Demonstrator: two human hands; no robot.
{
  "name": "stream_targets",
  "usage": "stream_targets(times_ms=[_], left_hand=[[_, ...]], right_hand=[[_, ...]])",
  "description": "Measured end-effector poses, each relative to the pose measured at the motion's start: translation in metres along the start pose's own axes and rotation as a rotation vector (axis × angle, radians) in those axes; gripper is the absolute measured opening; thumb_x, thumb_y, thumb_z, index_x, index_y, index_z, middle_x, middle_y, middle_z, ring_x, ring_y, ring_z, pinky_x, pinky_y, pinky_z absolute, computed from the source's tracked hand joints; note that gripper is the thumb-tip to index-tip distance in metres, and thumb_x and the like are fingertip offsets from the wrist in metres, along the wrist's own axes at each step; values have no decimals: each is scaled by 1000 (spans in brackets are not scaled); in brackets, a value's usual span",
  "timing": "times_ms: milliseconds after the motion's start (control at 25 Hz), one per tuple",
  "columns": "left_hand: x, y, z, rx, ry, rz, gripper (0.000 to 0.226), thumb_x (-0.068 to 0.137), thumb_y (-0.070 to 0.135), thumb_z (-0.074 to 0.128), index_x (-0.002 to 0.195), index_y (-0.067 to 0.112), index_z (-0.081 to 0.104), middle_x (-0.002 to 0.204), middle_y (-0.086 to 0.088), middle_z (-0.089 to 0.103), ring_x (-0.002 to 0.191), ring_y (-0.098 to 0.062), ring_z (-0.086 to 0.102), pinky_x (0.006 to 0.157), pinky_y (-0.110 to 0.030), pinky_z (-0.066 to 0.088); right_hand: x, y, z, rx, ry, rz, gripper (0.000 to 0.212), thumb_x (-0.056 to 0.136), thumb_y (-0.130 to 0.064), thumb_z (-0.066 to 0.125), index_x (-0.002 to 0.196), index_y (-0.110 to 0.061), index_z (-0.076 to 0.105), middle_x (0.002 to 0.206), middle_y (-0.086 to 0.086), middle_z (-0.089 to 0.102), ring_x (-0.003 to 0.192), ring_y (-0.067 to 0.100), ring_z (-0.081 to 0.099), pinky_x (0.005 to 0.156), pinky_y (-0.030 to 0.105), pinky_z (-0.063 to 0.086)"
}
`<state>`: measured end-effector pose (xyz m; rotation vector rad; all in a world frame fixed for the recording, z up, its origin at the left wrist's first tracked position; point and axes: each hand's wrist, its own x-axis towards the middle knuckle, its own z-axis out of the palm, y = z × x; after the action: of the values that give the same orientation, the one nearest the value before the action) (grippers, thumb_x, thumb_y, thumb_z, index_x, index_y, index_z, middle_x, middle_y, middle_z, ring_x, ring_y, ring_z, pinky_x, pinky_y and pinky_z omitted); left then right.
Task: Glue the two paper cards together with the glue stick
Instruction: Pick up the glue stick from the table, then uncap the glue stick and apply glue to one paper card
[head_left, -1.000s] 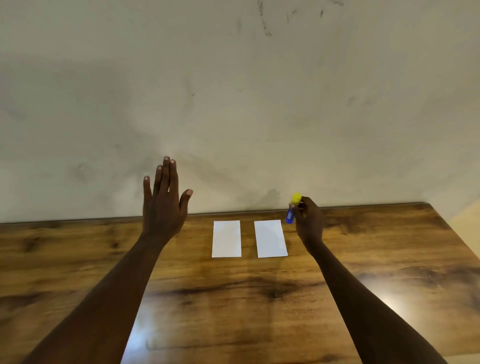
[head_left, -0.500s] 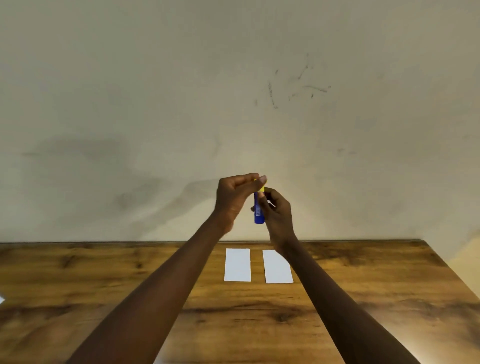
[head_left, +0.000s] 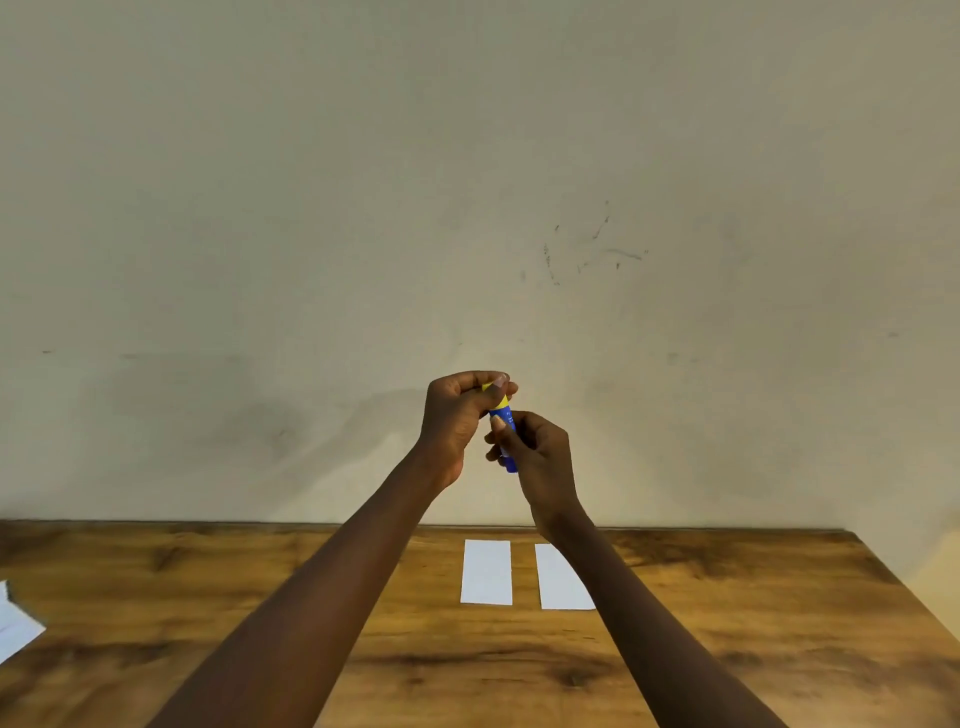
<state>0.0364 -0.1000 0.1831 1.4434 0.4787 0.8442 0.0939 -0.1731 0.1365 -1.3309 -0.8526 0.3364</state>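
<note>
Two white paper cards lie side by side on the wooden table (head_left: 779, 623): the left card (head_left: 486, 571) in full view, the right card (head_left: 561, 582) partly covered by my right forearm. Both hands are raised above the cards, in front of the wall. My right hand (head_left: 540, 457) grips the blue body of the glue stick (head_left: 508, 431), which stands roughly upright. My left hand (head_left: 457, 421) pinches the yellow cap (head_left: 500, 397) on top of the stick. The cap sits on the stick.
A plain beige wall (head_left: 467, 208) rises right behind the table's far edge. A white sheet of paper (head_left: 15, 623) pokes in at the left edge of the table. The table's right corner (head_left: 852, 535) is in view.
One second ago my left hand was open and apart while the right held the stick near the cards. Both hands have met higher up, and my left fingers have closed round the cap.
</note>
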Motion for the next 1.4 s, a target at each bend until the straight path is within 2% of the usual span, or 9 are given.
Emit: stream_targets(times_ms=[240,360,480,600,800,920,1040,1280,1400], left_hand=[[2,8,3,37,-127,55,14,90,11,48,85,9,62,79,1,68,78,-14,65,72,-19,51],[5,18,-1,-150,-153,10,20,91,7,43,82,11,60,64,6,71,71,-13,70,69,-20,55],[6,31,-7,-149,-189,27,19,94,12,37,85,16,53,77,5,72,83,-13,68,80,-23,51],[0,35,-8,-57,-196,1,18,96,19,34,86,21,49,101,0,63,105,-21,57,97,-43,38],[-5,25,-9,-95,-65,-121,20,97,27,30,89,18,46,94,-4,58,104,-30,54,107,-51,34],[-9,23,-4,-87,-108,-110,26,87,43,44,95,19,45,97,-4,57,100,-27,56,97,-42,40],[-8,25,-2,56,-113,-21,21,79,23,65,81,22,45,93,-11,56,91,-27,54,80,-34,47],[-10,37,-2,35,-36,79,24,78,9,65,75,18,43,87,-7,60,80,-23,58,71,-24,52],[-11,40,-5,-96,-11,95,21,80,8,61,77,18,43,90,-7,61,87,-24,60,68,-22,54]], right_hand=[[-1,-22,-6,215,-82,158,32,96,-19,30,78,-17,56,68,2,54,49,8,52,50,12,44],[-5,-26,-5,409,-120,271,37,97,-25,26,79,-12,56,55,-3,54,40,7,46,45,13,40],[-9,-25,-4,499,-113,314,36,97,-25,27,80,-10,56,46,-8,55,38,7,46,43,12,40],[-10,-28,-3,507,-115,269,33,96,-23,28,82,-11,55,49,-8,58,43,8,51,46,14,44],[-10,-37,-2,483,-121,191,27,95,-23,30,90,-14,55,72,4,56,50,10,56,51,16,49],[-9,-42,-4,453,-110,171,25,95,-25,31,94,-17,54,78,6,53,53,12,52,51,16,48],[-7,-48,-5,446,-74,167,24,95,-23,32,90,-19,56,77,5,51,56,13,46,51,15,44],[-7,-51,-6,485,-40,139,11,92,-17,41,97,-16,50,84,4,52,63,16,47,57,17,47],[-9,-48,-8,301,38,41,16,84,-8,56,97,-15,51,91,7,55,69,17,55,61,16,51]])
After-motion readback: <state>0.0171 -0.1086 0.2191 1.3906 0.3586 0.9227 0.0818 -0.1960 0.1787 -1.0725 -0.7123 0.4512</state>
